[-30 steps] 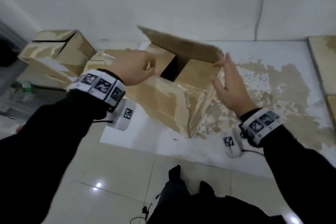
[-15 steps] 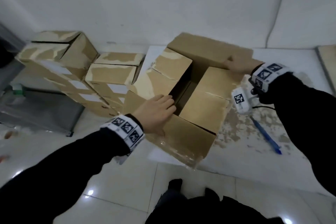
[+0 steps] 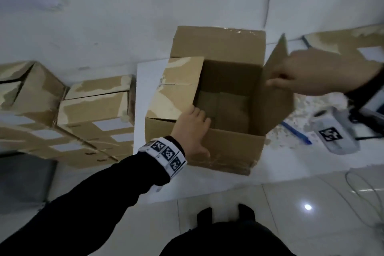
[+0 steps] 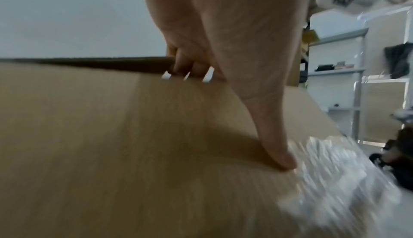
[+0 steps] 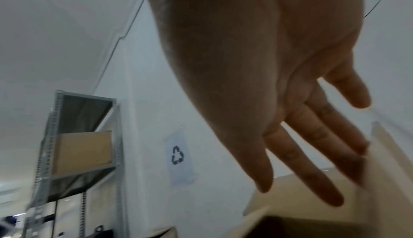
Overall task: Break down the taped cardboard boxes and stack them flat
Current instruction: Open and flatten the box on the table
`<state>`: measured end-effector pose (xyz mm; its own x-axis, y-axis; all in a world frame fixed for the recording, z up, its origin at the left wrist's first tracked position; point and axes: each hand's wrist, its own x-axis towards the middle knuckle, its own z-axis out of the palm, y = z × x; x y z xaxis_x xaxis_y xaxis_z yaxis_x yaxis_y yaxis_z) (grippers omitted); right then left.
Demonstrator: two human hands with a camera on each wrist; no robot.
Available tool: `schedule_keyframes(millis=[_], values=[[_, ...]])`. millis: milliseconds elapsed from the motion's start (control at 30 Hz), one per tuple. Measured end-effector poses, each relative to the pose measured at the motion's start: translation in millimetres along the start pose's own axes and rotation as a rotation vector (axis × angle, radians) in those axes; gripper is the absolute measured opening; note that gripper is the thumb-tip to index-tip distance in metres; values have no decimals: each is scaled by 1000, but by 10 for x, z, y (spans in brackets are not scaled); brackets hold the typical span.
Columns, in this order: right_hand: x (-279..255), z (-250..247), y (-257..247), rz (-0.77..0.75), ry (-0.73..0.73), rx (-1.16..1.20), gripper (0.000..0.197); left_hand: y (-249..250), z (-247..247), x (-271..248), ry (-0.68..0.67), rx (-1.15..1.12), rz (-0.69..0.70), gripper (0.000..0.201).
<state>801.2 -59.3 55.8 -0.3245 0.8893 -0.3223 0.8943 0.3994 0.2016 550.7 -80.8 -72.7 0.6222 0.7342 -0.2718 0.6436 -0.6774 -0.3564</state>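
Observation:
An open cardboard box stands on a white sheet on the floor, its inside dark and empty. My left hand grips the rim of its near wall, fingers curled inside and thumb pressed on the outer face; the left wrist view shows the same grip of the left hand on the box. My right hand touches the raised right flap with straight fingers. The left flap lies partly over the opening. Crinkled clear tape clings to the near face.
Several taped boxes are stacked against the wall at left. Flat cardboard lies at the far right. A blue pen rests right of the box, a cable on the tiles. A dark metal object sits at left; my feet are close below.
The right flap has swung from over the opening up and out to the right under my right hand. My left hand moved onto the near rim. The box's inside now shows.

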Motion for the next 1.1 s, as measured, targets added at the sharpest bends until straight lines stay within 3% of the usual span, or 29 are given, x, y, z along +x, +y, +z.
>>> schedule_keyframes(millis=[67,133,167,233,333,433,467,533,600,767,867,1000,1100], values=[[-143,264,117,205,-161,114,60,-182,-78,-169,111,-1,-75,79],[-119,545,110,364,-313,477,92,-424,-89,-371,262,-56,-199,59],[-77,657,63,450,-363,702,96,-546,-82,-472,290,-77,-277,54],[77,823,-109,606,-382,1102,87,-764,3,-636,215,-120,-448,54],[328,1021,-292,715,-342,1393,75,-979,283,-702,-13,-335,-581,64],[418,1142,-332,661,-250,1393,37,-1095,455,-639,-211,-865,-590,75],[389,1140,-324,647,-212,1398,31,-1131,459,-605,-236,-956,-587,75],[310,1092,-316,631,-97,1419,28,-1208,363,-526,-212,-885,-572,68],[248,1104,-289,638,70,1414,31,-1232,157,-446,-85,-737,-540,62],[298,1407,-503,619,526,1244,64,-913,-567,-171,577,-831,-270,82],[348,1638,-909,684,680,1203,75,-690,-815,45,707,-837,-218,89],[256,1894,-1500,692,630,1315,82,-579,-964,288,580,-811,-254,78],[20,2029,-1748,519,660,1312,75,-609,-975,461,244,-744,-272,83]])
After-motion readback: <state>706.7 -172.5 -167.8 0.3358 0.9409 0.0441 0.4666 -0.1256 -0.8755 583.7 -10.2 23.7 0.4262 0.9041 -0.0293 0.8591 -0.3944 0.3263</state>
